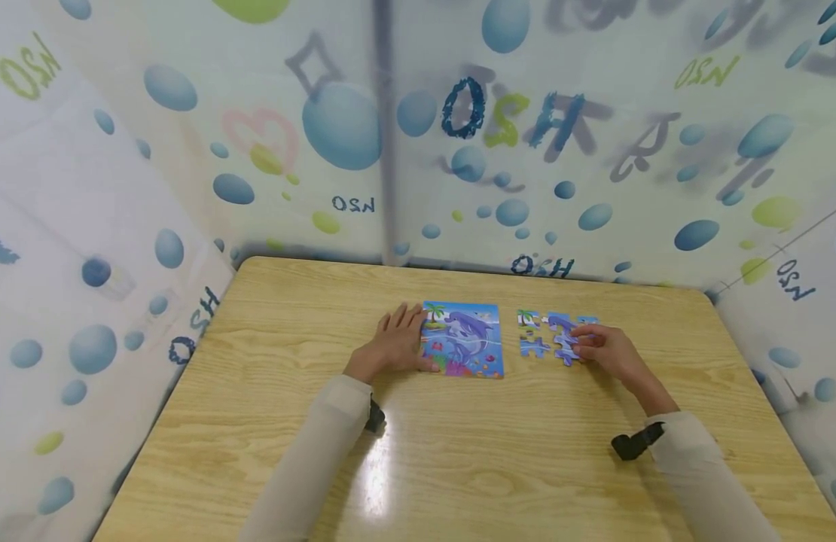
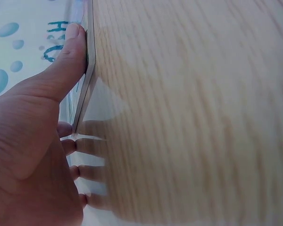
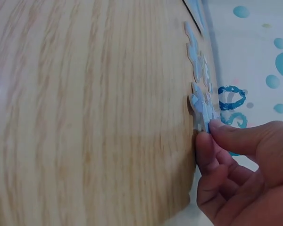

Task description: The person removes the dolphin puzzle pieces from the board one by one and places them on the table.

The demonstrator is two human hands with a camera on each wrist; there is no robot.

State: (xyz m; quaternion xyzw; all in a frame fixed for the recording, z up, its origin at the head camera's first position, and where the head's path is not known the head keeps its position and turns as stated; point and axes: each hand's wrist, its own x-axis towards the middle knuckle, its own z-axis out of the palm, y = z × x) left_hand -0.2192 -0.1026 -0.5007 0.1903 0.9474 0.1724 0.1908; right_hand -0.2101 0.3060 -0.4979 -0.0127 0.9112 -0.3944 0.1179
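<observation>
A square dolphin picture board lies flat near the middle of the table. My left hand rests along its left side, fingers spread and fairly straight, the thumb at its lower left corner. In the left wrist view, the thumb lies against the board's thin edge. To the right of the board are several dolphin jigsaw pieces, set out in two rows. My right hand pinches a jigsaw piece at the right end of the near row between thumb and forefinger; its fingers partly hide the pieces there.
The light wooden table carries the board and pieces. Behind it hangs a white curtain printed with blue and green drops and lettering. Black wrist bands sit over both sleeves.
</observation>
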